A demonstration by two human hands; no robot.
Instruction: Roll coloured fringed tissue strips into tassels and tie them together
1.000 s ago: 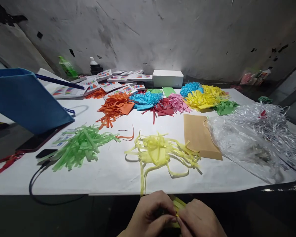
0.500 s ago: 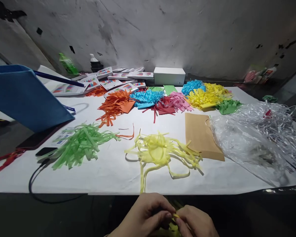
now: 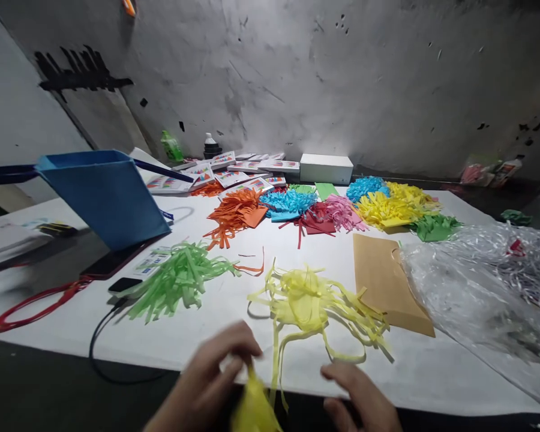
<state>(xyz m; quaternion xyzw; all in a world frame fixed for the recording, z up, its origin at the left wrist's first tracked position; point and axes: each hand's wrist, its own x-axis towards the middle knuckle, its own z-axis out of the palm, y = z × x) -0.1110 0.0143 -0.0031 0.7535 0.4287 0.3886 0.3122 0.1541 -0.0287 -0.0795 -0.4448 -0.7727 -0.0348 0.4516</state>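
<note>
Below the counter's (image 3: 220,339) near edge, the left hand (image 3: 209,378) pinches the tip of a yellow streamer bundle (image 3: 255,409), blurred and hanging down from the fingertips. To its right, the right hand (image 3: 362,396) has finger and thumb apart, nothing visible between them. Only the tip seems gripped, so the bundle could slip and drop past the edge. Between the hands, long strands of the yellow streamer pile (image 3: 302,303) trail over that edge; a hand snagging them could drag the pile down. Left of the left hand, a dark cable (image 3: 96,336) loops off the counter, and an arm catching it might pull the green streamers (image 3: 180,279).

Beyond the right hand lie a flat kraft envelope (image 3: 382,282), contents hidden, and a clear plastic bag (image 3: 472,300) with something greyish inside, unclear. Far ahead stands a closed white box (image 3: 326,169); far left of the left hand, a blue open-topped bin (image 3: 103,201), its inside unseen.
</note>
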